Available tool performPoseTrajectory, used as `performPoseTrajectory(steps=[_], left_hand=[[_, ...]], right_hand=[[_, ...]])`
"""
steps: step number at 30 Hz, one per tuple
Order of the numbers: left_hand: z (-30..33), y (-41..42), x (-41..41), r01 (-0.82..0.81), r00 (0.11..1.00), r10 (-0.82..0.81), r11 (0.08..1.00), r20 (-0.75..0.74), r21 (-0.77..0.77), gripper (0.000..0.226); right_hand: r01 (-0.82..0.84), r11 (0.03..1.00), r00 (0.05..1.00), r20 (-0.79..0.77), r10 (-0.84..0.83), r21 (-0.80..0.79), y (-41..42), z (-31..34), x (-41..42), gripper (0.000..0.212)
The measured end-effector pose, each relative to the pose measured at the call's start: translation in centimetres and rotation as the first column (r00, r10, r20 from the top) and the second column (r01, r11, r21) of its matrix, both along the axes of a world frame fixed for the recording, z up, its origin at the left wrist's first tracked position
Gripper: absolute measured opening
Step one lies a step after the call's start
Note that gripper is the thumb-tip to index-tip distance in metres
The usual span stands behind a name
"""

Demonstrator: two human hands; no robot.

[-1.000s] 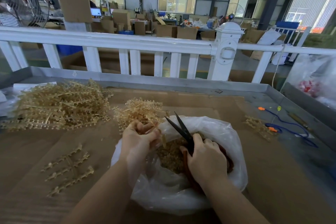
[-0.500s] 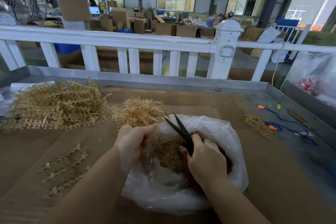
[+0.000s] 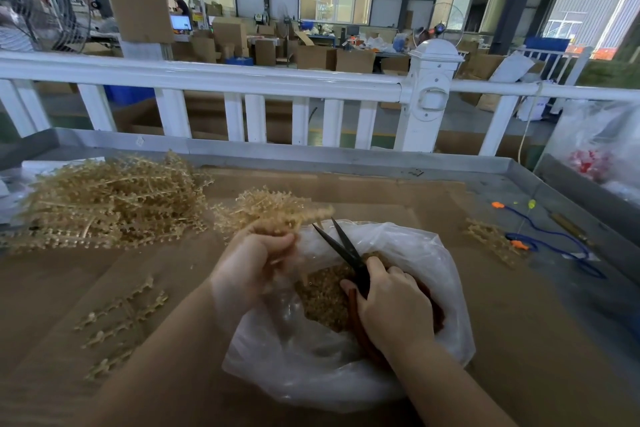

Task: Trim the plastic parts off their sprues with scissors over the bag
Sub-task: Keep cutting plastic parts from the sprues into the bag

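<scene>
A clear plastic bag (image 3: 398,381) lies open on the cardboard-covered table, with a heap of small tan trimmed parts (image 3: 322,298) inside. My right hand (image 3: 391,305) hovers over the bag, gripping red-handled scissors (image 3: 346,250) whose black blades are spread apart and point up-left. My left hand (image 3: 249,263) sits at the bag's left rim, closed around a tan sprue (image 3: 298,218) that blurs upward toward the blade tips. Behind that hand rests a small pile of sprues (image 3: 263,204).
A large pile of tan sprues (image 3: 107,201) fills the left of the table. Bare sprue strips (image 3: 121,312) lie at the near left, a few more (image 3: 491,239) at the right by a blue cord (image 3: 550,243). A white railing (image 3: 242,80) runs behind.
My left hand has shifted left and up to the bag's rim and now lifts a sprue toward the scissor tips. My right hand and the scissors have stayed put, blades spread.
</scene>
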State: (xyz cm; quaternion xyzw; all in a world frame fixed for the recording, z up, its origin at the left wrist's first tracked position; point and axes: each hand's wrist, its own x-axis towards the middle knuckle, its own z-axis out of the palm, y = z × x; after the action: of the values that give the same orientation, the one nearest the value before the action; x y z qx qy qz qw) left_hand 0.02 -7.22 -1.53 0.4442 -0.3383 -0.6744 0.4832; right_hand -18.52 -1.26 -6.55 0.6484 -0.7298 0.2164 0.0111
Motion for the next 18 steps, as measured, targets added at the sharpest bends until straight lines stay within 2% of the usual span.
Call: performPoseTrajectory(steps=[2, 4, 5, 6, 9, 10, 15, 18], left_hand=[[-1.1, 0.1, 0.2, 0.076, 0.977, -0.078, 0.997, 0.198, 0.015, 0.027], [-1.6, 0.1, 0.4, 0.102, 0.920, -0.100, 0.995, 0.379, 0.016, 0.021], [-1.5, 0.3, 0.4, 0.092, 0.902, -0.093, 0.996, 0.422, 0.022, 0.016], [-1.4, 0.5, 0.4, 0.090, 0.896, -0.094, 0.996, 0.435, 0.030, 0.021], [-1.3, 0.8, 0.3, 0.091, 0.905, -0.109, 0.994, 0.411, 0.063, 0.058], [-1.3, 0.8, 0.1, 0.100, 0.918, -0.112, 0.994, 0.381, 0.051, 0.060], [-0.9, 1.3, -0.5, 0.131, 0.971, -0.118, 0.990, 0.209, -0.051, 0.030], [-0.7, 1.7, -1.0, 0.127, 0.984, -0.118, 0.990, 0.136, -0.062, 0.022]], right_hand=[[-0.001, 1.000, 1.000, -0.002, 0.001, 0.009, 0.0, 0.2, 0.0, 0.049], [-0.004, 1.000, 1.000, 0.003, 0.003, 0.019, 0.0, 0.3, -0.1, 0.048], [-0.008, 1.000, 1.000, 0.011, 0.008, 0.023, 0.0, 0.4, -0.1, 0.048], [-0.014, 1.000, 1.000, 0.018, 0.014, 0.021, 0.0, 0.6, -0.1, 0.047], [-0.031, 0.999, 0.999, 0.040, 0.032, -0.009, 0.2, 0.9, -0.2, 0.046], [-0.037, 0.999, 0.998, 0.050, 0.038, -0.027, 0.3, 1.0, -0.3, 0.044], [-0.048, 0.994, 0.985, 0.163, 0.065, -0.102, 0.6, 1.8, -0.4, 0.031], [-0.051, 0.993, 0.978, 0.198, 0.072, -0.110, 0.7, 2.3, -0.5, 0.025]])
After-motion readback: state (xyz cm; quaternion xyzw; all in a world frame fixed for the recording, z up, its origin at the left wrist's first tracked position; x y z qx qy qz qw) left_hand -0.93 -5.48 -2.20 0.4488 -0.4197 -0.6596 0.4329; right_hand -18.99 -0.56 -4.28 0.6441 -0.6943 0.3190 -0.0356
